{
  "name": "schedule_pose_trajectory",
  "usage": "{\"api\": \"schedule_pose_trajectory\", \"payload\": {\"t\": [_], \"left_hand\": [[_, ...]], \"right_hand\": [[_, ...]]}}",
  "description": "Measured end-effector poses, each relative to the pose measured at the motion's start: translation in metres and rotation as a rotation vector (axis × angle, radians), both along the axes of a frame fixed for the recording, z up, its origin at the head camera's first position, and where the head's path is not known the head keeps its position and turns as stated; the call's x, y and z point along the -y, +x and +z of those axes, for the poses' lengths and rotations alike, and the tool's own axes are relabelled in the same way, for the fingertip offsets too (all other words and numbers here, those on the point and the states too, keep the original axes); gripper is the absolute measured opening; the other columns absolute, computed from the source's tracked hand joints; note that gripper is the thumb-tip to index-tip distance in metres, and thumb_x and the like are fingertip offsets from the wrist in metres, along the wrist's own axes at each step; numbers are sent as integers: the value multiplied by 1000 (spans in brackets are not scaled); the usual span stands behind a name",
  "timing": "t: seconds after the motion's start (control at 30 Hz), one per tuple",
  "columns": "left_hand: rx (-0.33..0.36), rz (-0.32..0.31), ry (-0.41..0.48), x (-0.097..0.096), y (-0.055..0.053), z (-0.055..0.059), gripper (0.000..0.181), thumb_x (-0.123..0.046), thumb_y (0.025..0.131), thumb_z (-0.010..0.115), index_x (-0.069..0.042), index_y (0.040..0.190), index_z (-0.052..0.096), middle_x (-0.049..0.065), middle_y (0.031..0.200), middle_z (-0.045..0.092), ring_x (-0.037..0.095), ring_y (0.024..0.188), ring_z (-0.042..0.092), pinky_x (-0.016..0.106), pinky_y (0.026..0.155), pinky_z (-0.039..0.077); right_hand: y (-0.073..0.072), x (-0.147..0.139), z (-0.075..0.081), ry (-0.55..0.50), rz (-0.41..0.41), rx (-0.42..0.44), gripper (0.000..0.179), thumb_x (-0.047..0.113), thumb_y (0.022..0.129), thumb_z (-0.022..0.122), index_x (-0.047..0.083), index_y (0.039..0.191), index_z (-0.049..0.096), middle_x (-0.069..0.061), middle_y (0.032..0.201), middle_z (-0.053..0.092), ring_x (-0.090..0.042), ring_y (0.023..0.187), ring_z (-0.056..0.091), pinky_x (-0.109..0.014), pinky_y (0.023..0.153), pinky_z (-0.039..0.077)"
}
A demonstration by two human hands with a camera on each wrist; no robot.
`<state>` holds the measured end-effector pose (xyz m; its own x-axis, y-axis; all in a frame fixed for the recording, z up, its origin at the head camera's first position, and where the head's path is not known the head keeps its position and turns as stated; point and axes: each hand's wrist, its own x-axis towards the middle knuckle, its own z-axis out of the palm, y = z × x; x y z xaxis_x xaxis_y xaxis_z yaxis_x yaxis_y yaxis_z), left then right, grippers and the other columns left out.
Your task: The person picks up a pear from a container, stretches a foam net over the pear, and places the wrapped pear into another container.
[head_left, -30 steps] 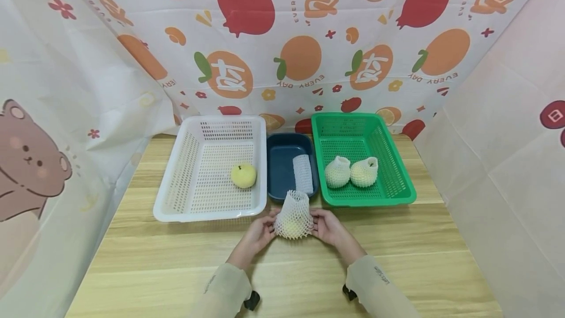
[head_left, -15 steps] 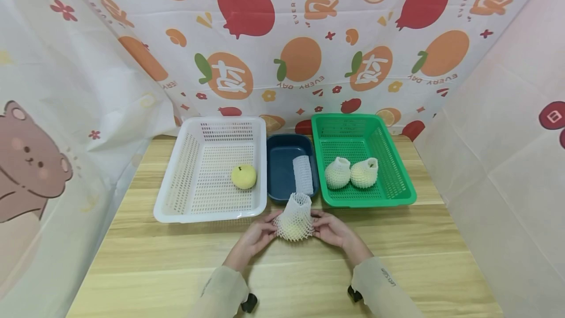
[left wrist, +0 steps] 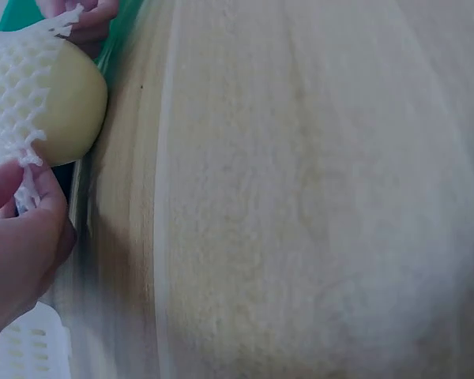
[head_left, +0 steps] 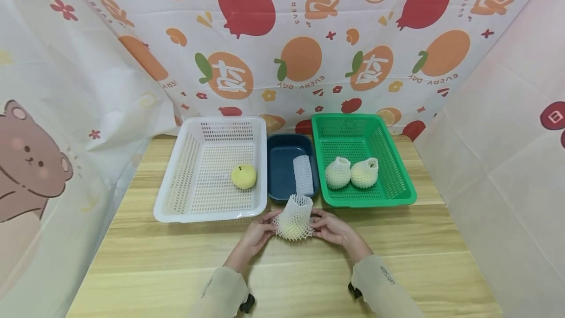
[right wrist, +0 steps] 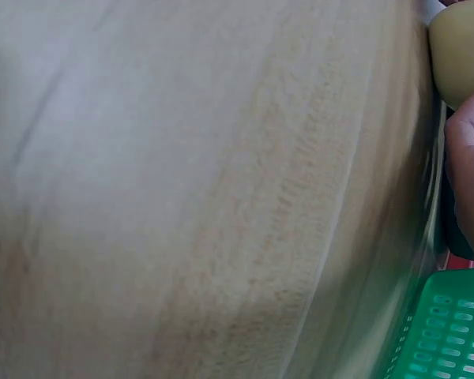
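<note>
A white foam fruit net (head_left: 296, 208) stands over a round pale-yellow fruit (left wrist: 79, 103), its open neck pointing up and away. My left hand (head_left: 257, 235) pinches the net's lower edge on the left, thumb against fingers in the left wrist view. On the other side my right hand (head_left: 332, 229) pinches the same edge. The fruit's smooth bottom shows bare below the mesh in the left wrist view. Only its bare side shows at the right edge of the right wrist view.
A white basket (head_left: 166, 195) at left holds one bare yellow fruit (head_left: 243, 176). A dark blue tray (head_left: 279, 161) holds a flat foam net (head_left: 302, 174). At right, a green basket (head_left: 399, 180) holds two netted fruits (head_left: 337, 173). A patterned cloth (head_left: 265, 38) hangs behind the table.
The net's neck sits slightly lower and shows more of its opening. Both hands have shifted a little, still at the net's lower edge. Baskets and tray stay put.
</note>
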<state>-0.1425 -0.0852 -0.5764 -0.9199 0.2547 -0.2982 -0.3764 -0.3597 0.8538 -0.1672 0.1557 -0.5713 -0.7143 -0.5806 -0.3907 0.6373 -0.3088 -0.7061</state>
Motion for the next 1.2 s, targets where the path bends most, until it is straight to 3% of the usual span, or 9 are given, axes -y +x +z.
{"api": "schedule_pose_trajectory", "payload": {"t": [0.4,0.67,0.9,1.0,1.17,1.2], "left_hand": [[-61,100,-121,-7,0,-5,49,23,73,47,16,122,46,19,115,55,16,91,54,24,74,50],[-113,124,-302,-9,0,-4,47,21,70,50,10,116,57,22,120,54,17,89,54,23,70,50],[-196,160,-493,-12,1,-1,44,23,68,52,9,109,62,23,113,58,19,79,51,19,61,46],[-221,174,-581,-13,2,0,41,23,69,54,8,106,64,23,109,60,19,74,51,19,58,45],[-182,142,-619,-14,0,1,39,19,71,53,8,108,63,20,102,62,22,75,53,21,59,46],[-154,135,-607,-14,0,1,40,18,71,53,8,108,63,19,101,62,22,76,53,22,60,46]], "right_hand": [[-5,5,-5,98,-13,-43,60,-18,84,37,-9,136,9,-10,102,57,-20,90,56,-33,80,49],[-8,6,-10,147,19,-102,54,-19,82,39,-12,132,18,-10,97,60,-21,88,58,-35,82,49],[-6,15,-8,335,0,-230,45,-17,75,46,-13,118,36,-7,82,56,-16,73,55,-28,66,51],[-8,19,-17,415,-22,-328,46,-17,70,47,-12,114,41,-12,81,55,-20,68,55,-32,63,53],[-30,12,-85,417,-31,-414,40,-18,67,52,-4,105,50,-16,78,55,-26,62,57,-39,55,54],[-31,11,-88,419,-33,-410,41,-19,67,52,-3,105,51,-16,78,55,-26,62,57,-39,55,54]]}}
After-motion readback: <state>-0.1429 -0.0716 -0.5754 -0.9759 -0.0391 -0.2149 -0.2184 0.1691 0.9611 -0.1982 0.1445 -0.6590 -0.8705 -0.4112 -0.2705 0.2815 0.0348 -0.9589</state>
